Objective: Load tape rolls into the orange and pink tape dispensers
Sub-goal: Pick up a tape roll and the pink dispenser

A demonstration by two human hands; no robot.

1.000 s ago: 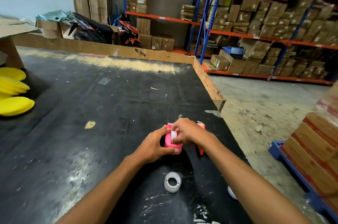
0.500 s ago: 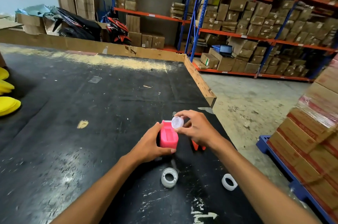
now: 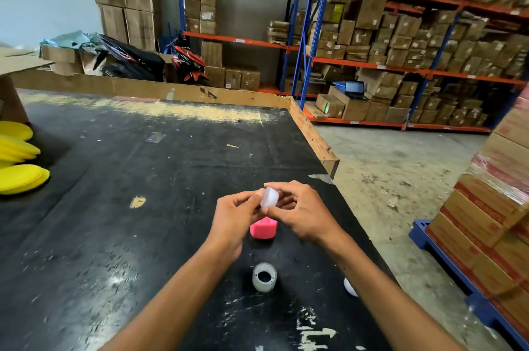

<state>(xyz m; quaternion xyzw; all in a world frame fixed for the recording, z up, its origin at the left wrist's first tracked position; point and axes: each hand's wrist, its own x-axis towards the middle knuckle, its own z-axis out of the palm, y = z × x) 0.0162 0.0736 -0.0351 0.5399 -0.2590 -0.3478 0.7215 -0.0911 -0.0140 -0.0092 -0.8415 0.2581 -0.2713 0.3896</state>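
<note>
Both hands pinch small clear plastic tape roll [image 3: 269, 197] just above pink plastic dispenser [image 3: 263, 230] on black table [image 3: 143, 207]. Left hand [image 3: 234, 216], right hand [image 3: 300, 213] closed on it. Roll looks light, stiff, slippery; grip by rim.

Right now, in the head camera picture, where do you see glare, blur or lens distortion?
Head view: glare shines off the black table at lower left; the wide lens bends the shelving and stretches the forearms at the bottom edge; the small white piece between the left hand and right hand looks soft, so its details are unclear; the tape roll below is sharper.
</note>
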